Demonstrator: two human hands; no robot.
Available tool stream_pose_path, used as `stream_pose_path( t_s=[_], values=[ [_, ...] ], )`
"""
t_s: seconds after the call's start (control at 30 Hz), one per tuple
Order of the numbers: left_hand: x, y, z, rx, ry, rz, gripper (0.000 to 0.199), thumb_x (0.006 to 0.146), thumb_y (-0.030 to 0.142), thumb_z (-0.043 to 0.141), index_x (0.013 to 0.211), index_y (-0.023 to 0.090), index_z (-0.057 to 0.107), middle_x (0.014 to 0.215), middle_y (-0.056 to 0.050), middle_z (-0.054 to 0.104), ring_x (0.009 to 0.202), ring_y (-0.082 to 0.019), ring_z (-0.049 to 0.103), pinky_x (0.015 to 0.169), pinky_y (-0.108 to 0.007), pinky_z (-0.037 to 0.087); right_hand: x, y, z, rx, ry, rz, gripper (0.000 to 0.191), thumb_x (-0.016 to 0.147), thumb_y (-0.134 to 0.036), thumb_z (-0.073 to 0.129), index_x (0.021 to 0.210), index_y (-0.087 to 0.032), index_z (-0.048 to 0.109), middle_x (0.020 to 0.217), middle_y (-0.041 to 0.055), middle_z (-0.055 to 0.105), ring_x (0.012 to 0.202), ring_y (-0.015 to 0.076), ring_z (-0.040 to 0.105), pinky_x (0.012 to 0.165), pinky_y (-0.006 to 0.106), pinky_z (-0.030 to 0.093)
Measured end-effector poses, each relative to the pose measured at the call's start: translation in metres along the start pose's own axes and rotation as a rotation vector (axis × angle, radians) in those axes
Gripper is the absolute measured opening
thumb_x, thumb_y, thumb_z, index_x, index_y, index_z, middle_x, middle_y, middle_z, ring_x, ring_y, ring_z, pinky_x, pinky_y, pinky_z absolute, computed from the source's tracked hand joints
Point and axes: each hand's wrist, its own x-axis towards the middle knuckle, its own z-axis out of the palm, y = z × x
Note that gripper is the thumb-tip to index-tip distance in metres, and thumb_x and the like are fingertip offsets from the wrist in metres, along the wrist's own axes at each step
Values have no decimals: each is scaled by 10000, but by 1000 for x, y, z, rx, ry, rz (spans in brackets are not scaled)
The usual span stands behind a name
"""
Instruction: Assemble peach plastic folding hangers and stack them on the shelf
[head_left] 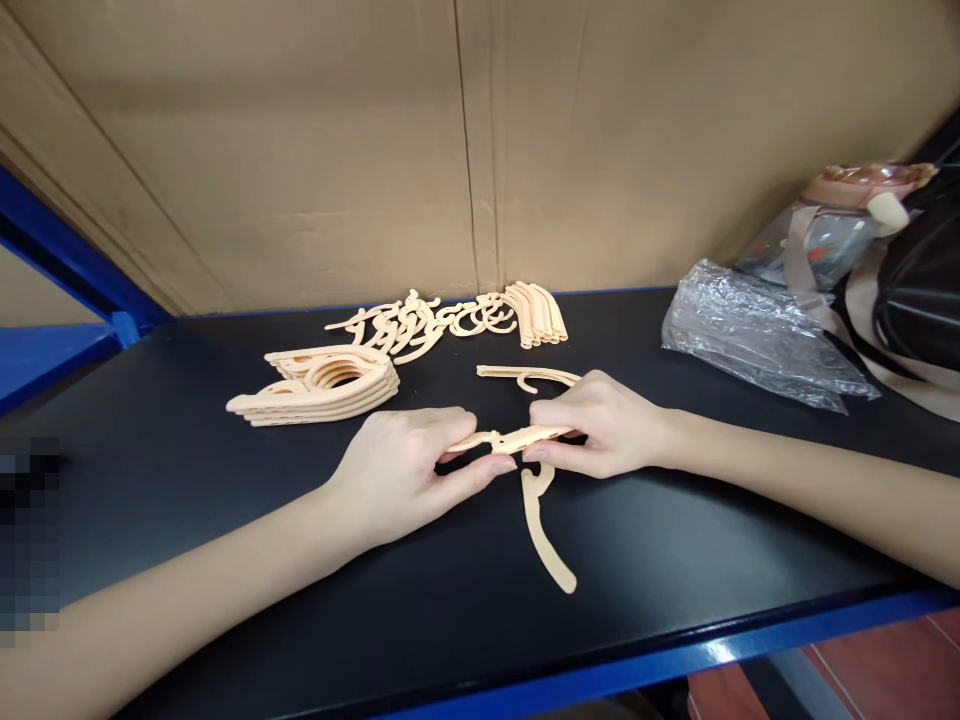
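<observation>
1. Spanning the gap between the hands, the held part (529, 438) is suspended at or just above the table (735, 510), to the near right of the stack (322, 405).
2. Left hand (405, 460): left end pinched between thumb and fingers. Right hand (607, 430): right end grasped likewise, with some fingertips hidden.
3. Weight is judged low, the form being slim and apparently plastic. Fair stiffness is expected, with slight flex along the length; the smooth surface may be prone to slip.
4. The narrow middle is judged the weakest spot. Whether two parts are joined there or merely touching cannot be told; hard twisting is best avoided.
5. Hold is best taken on the broader faces either side of that middle, thumbs opposed to fingers.
6. Curved part (547, 530): seen near the right hand, on its near side; contact cannot be told.
</observation>
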Motion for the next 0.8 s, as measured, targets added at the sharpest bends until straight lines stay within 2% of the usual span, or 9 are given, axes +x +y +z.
stream_pose_path(
  t_s=[0.2, 0.3, 0.4, 0.53, 0.8],
  values=[
    [2, 2, -1, -24, 26, -31, 402, 875, 341, 548, 591, 196, 304, 530, 71, 331, 442, -70, 335, 444, -209, 224, 1, 2, -1, 39, -51, 53, 348, 934, -413, 518, 711, -158, 600, 546, -66, 476, 473, 45, 394, 464, 184, 266],
    [2, 4, -2, -31, 11, -34, 383, 890, 306, 518, 593, 195, 304, 532, 70, 325, 446, -70, 331, 448, -207, 228, 1, 3, 0, 13, -19, 53, 352, 930, -422, 525, 712, -160, 613, 537, -64, 480, 474, 50, 396, 473, 190, 268],
    [3, 5, -2, -37, 11, -84, 385, 879, 328, 525, 591, 197, 306, 530, 71, 329, 447, -72, 331, 448, -207, 234, 1, 3, 1, -5, 21, 30, 347, 924, -411, 540, 697, -159, 613, 524, -66, 478, 468, 50, 401, 480, 193, 267],
    [3, 4, -1, -41, 7, -171, 401, 853, 391, 550, 586, 200, 319, 520, 74, 334, 443, -77, 332, 450, -212, 241, 2, 4, 1, 27, 11, 21, 295, 931, -381, 543, 745, -168, 628, 539, -71, 482, 467, 48, 400, 484, 193, 267],
    [3, 1, 0, -21, -21, -98, 407, 878, 389, 514, 584, 200, 303, 515, 69, 339, 432, -80, 334, 445, -217, 214, 1, 4, 2, 45, -7, 37, 313, 932, -389, 539, 728, -163, 612, 562, -70, 491, 470, 46, 383, 488, 196, 265]
  ],
)
